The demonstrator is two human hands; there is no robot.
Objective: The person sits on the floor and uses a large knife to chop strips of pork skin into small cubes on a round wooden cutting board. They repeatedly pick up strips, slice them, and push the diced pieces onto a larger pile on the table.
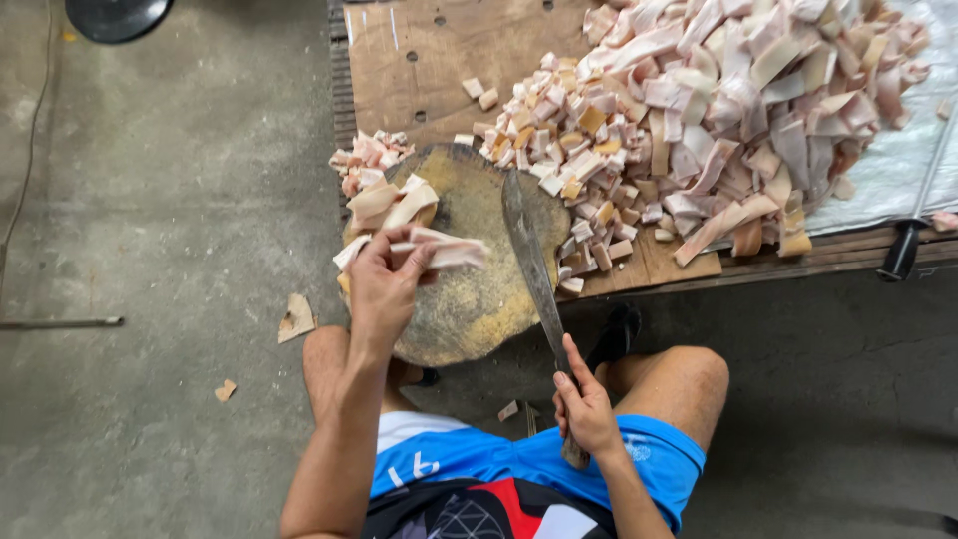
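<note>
My left hand grips a few long pale strips of pork skin on the round wooden chopping block. More strips lie stacked at the block's far left edge. My right hand is closed on the handle of a large cleaver, whose blade lies across the block's right side, tip pointing away from me. Right of the blade is a heap of small cut cubes, and beyond it a big pile of uncut strips.
The low wooden platform carries the piles, partly on a grey plastic sheet. A black-handled tool rests at its right edge. Scraps lie on the concrete floor at left. My bare knees flank the block.
</note>
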